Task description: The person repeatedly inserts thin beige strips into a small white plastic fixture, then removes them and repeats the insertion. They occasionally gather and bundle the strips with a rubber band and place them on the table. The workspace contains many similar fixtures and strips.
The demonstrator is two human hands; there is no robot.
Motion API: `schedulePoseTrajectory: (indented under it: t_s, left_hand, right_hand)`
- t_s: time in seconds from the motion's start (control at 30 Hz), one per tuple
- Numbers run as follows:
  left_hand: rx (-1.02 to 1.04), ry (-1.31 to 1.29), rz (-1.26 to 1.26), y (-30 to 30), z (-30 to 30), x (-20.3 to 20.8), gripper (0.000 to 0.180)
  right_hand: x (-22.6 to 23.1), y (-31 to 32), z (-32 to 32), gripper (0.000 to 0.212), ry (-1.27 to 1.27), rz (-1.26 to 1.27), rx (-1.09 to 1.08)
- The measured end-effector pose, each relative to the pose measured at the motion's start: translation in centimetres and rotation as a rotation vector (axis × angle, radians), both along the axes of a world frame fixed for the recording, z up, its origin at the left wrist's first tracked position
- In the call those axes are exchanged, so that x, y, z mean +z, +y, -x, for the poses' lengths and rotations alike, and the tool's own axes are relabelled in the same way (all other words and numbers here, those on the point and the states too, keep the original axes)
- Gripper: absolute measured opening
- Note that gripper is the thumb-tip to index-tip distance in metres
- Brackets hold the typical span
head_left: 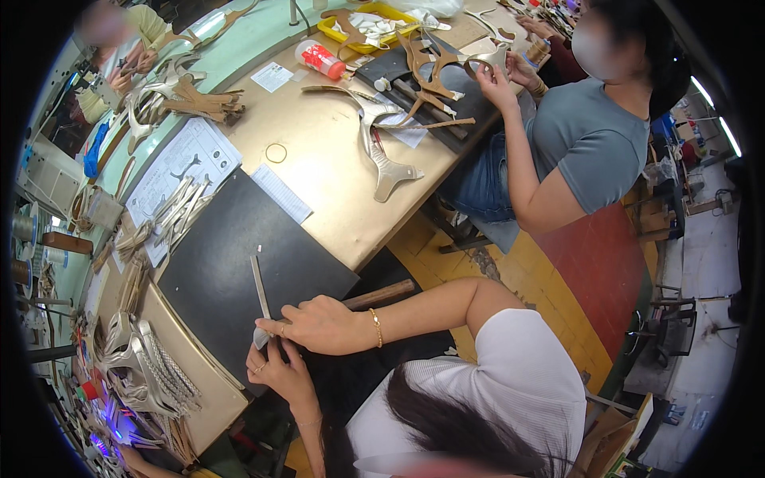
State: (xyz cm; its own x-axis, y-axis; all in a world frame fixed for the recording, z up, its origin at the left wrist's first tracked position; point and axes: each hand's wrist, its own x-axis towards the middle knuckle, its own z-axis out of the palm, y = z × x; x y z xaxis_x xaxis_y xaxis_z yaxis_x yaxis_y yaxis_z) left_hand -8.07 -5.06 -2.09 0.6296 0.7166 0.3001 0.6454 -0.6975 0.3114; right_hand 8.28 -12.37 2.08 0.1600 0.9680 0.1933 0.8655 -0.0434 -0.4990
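Note:
At the near edge of the black work mat (pixel 215 263), my two hands are close together. My left hand (pixel 280 374) is closed, its fingers pinching a small grey piece (pixel 260 338) at the lower end of a narrow pale strip (pixel 260 285). Over it, my right hand (pixel 323 324) is closed too, with thumb and index finger on the same end. The strip's free length lies away from me over the mat. Whether strip and grey piece are one thing, I cannot tell. Beside my right wrist a wooden handle (pixel 381 294) sticks out past the mat.
Pale strap bundles (pixel 171 219) and braided straps (pixel 163 362) lie to the left. Ahead are a printed sheet (pixel 187 163), a rubber band (pixel 276 153), a Y-shaped gold strap piece (pixel 390 175) and a red-and-white bottle (pixel 320 60). A masked co-worker (pixel 590 135) sits at the right.

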Motion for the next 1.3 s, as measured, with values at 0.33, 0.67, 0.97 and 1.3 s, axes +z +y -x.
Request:
schedulePoseTrajectory:
  t_s: [0.33,0.67,0.97,1.3]
  left_hand:
    - [-0.004,0.004,0.013,0.1,0.0,0.1,0.033]
    - [-0.01,0.002,0.004,0.1,0.1,-0.1,0.032]
    - [-0.008,-0.023,-0.028,0.1,0.2,-0.7,0.029]
    - [-0.031,-0.047,-0.031,0.2,-0.1,0.1,0.029]
  right_hand:
    - [0.5,0.0,-0.2,0.054,-0.004,0.035,0.015]
    - [1.0,0.0,-0.3,0.051,0.017,0.063,0.035]
    - [0.8,-0.1,-0.2,0.052,0.026,0.072,0.01]
    - [1.3,0.4,-1.5,0.056,0.058,0.162,0.025]
